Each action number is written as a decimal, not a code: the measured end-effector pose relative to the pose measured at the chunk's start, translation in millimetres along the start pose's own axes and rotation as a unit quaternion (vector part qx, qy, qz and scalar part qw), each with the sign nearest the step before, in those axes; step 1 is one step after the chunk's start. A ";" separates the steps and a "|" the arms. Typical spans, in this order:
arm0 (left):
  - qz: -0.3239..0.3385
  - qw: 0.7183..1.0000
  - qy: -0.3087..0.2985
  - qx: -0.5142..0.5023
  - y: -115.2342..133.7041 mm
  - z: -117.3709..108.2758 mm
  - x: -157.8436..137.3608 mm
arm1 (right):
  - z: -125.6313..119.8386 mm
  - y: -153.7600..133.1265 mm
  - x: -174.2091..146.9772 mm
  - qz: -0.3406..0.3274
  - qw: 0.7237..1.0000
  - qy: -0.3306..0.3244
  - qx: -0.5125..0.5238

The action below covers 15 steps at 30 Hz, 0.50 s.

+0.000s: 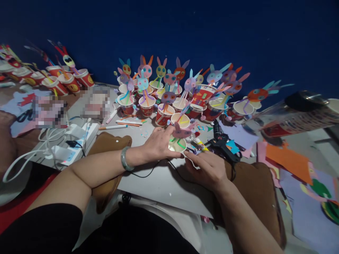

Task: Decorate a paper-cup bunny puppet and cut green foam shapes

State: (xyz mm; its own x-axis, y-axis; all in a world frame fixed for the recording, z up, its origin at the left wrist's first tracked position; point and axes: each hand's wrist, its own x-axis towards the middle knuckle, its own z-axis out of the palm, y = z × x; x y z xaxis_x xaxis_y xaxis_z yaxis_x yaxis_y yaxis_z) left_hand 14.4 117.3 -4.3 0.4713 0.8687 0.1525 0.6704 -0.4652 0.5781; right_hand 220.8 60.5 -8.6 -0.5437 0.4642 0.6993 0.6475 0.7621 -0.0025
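Low over the grey tabletop, a paper cup point(173, 145) tilts with its pale inside facing me. A green strip bends inside it, and a pink paper rabbit head point(182, 132) stands at its far rim. My left hand point(160, 144), a jade-coloured bangle at its wrist, is closed round the cup's left side. From the right, my right hand point(208, 167) reaches to the cup's near rim with its index finger stretched out. Its fingers are apart, the thumb is hard to see, and I cannot tell how firmly it touches.
Several finished rabbit cups point(147, 106) crowd behind the hands. A black glue gun point(225, 146) lies right, near stacked cups in clear wrapping point(299, 120) and orange paper point(290, 160). Leftward are marker pens point(113, 127), a power strip point(84, 135) with cables, and another person's arm point(7, 141).
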 end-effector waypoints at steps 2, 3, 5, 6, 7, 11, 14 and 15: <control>-0.001 1.000 -0.003 0.000 -0.3 -0.2 0.3 | -2.8 -2.2 -0.4 0.015 0.999 0.035 -0.006; 0.001 1.000 -0.003 -0.001 -0.6 -0.3 0.4 | -5.7 -3.1 -0.4 0.032 0.998 0.055 -0.019; 0.012 1.000 0.003 -0.007 -1.4 -0.7 0.6 | -15.0 -1.4 -0.3 0.092 0.990 0.083 -0.063; 0.019 1.000 0.006 -0.013 -1.9 -1.1 0.7 | -21.3 2.9 -0.6 0.135 0.983 0.088 -0.091; 0.026 0.999 0.008 -0.019 -2.3 -1.5 0.8 | -28.3 10.2 -1.5 0.182 0.973 0.081 -0.119; 0.027 0.999 0.012 -0.030 -3.5 -3.0 1.1 | -53.8 72.4 -12.7 0.340 0.922 -0.086 -0.163; 0.019 0.999 0.009 -0.036 -3.6 -3.3 1.7 | -54.7 133.3 -26.7 0.437 0.853 -0.241 -0.152; 0.018 0.999 0.008 -0.038 -3.4 -3.4 2.0 | -50.5 150.5 -31.0 0.444 0.845 -0.265 -0.134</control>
State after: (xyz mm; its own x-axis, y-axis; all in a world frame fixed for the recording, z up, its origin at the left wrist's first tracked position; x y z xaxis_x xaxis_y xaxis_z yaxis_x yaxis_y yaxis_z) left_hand 11.1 121.2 -3.3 0.4841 0.8547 0.1872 0.6071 -0.4822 0.6316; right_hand 362.1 138.0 5.5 0.1031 0.9908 0.0875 0.9851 -0.0895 -0.1469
